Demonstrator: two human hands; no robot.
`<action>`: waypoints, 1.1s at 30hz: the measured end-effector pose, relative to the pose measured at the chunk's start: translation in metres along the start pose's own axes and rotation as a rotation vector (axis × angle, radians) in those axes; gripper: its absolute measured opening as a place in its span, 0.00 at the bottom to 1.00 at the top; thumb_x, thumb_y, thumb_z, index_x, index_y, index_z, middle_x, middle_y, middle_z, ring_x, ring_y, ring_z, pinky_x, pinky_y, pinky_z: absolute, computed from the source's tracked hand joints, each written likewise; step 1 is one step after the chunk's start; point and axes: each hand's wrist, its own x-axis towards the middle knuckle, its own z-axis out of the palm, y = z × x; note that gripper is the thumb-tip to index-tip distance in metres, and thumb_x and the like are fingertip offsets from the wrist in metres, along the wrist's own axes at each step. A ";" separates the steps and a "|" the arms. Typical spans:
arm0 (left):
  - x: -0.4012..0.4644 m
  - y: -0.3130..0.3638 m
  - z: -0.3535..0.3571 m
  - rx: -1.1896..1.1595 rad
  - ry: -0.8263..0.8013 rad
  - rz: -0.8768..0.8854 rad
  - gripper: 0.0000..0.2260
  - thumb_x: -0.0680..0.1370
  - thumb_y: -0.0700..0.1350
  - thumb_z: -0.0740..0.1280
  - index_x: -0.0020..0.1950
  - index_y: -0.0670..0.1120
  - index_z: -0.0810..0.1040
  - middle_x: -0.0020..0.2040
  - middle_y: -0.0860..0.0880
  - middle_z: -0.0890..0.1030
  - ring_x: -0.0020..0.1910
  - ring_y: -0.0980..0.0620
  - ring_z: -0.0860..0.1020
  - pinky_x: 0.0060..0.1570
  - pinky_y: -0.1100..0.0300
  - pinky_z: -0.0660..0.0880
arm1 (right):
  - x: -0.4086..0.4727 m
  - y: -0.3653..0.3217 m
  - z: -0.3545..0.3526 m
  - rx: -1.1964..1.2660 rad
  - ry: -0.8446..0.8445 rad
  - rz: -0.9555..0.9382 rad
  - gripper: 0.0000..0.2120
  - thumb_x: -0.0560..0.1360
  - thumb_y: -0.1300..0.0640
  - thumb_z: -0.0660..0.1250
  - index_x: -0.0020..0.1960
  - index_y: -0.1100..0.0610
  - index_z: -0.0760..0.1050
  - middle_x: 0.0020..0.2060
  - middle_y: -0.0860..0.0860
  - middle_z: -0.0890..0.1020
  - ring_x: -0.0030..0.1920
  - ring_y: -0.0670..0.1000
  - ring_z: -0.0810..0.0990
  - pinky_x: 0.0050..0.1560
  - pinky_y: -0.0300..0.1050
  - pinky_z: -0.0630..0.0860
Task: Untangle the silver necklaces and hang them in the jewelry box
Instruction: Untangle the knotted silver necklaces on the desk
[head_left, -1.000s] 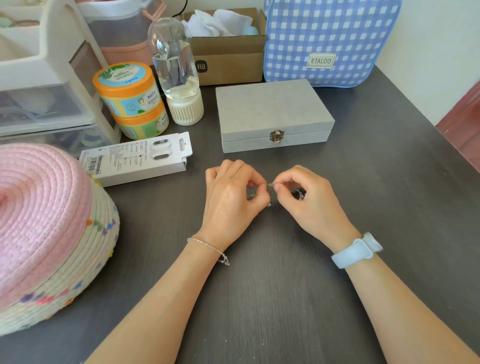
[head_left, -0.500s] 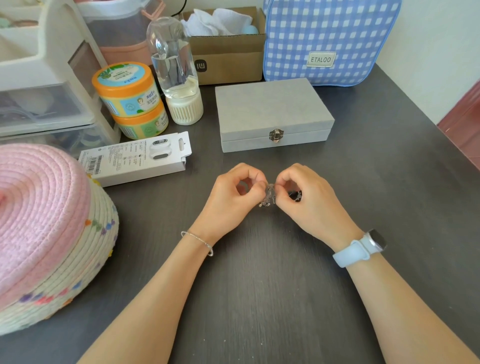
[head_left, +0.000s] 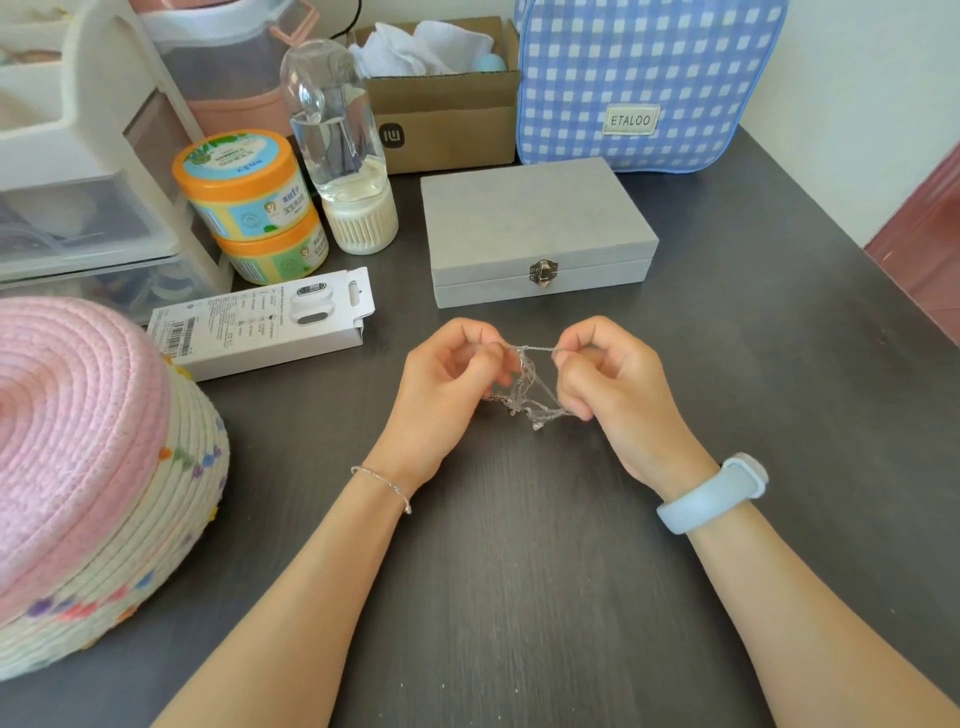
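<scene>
A tangle of thin silver necklaces (head_left: 530, 387) is stretched between my two hands, just above the dark table. My left hand (head_left: 449, 387) pinches the chains on their left side with curled fingers. My right hand (head_left: 610, 384) pinches them on the right, and one strand runs taut between the fingertips. Loose loops hang down between the hands. Behind them stands the grey jewelry box (head_left: 535, 223), lid down and its metal clasp (head_left: 543, 272) facing me.
A pink-topped woven basket (head_left: 88, 467) fills the left. A white packet (head_left: 265, 322), two orange-lidded jars (head_left: 249, 202) and a clear bottle (head_left: 340, 140) stand left of the box. A cardboard box (head_left: 447, 114) and a blue checked bag (head_left: 644, 78) sit behind. The table edge (head_left: 852, 249) runs along the right.
My hands have drawn apart. The necklace clump, bunched between my fingertips before, is now pulled out into open loops and strands.
</scene>
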 end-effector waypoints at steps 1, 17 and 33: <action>0.000 0.000 -0.001 -0.068 0.008 -0.016 0.08 0.76 0.35 0.61 0.39 0.45 0.72 0.29 0.54 0.78 0.31 0.58 0.74 0.34 0.67 0.70 | -0.001 0.000 0.001 -0.058 -0.008 -0.025 0.11 0.75 0.69 0.61 0.37 0.57 0.69 0.19 0.44 0.66 0.22 0.43 0.62 0.28 0.34 0.63; -0.003 -0.002 0.003 -0.027 -0.003 0.001 0.07 0.76 0.31 0.62 0.42 0.42 0.74 0.31 0.52 0.81 0.34 0.55 0.80 0.39 0.62 0.78 | 0.000 0.015 -0.003 -0.611 0.090 -0.296 0.05 0.72 0.53 0.64 0.40 0.54 0.76 0.20 0.46 0.66 0.24 0.47 0.62 0.30 0.40 0.63; -0.004 -0.015 0.004 0.590 0.153 0.400 0.07 0.71 0.49 0.66 0.39 0.48 0.81 0.39 0.56 0.76 0.35 0.56 0.72 0.37 0.73 0.65 | 0.000 0.010 -0.001 -0.365 0.052 -0.180 0.11 0.74 0.63 0.66 0.35 0.50 0.74 0.17 0.44 0.66 0.22 0.44 0.63 0.28 0.29 0.60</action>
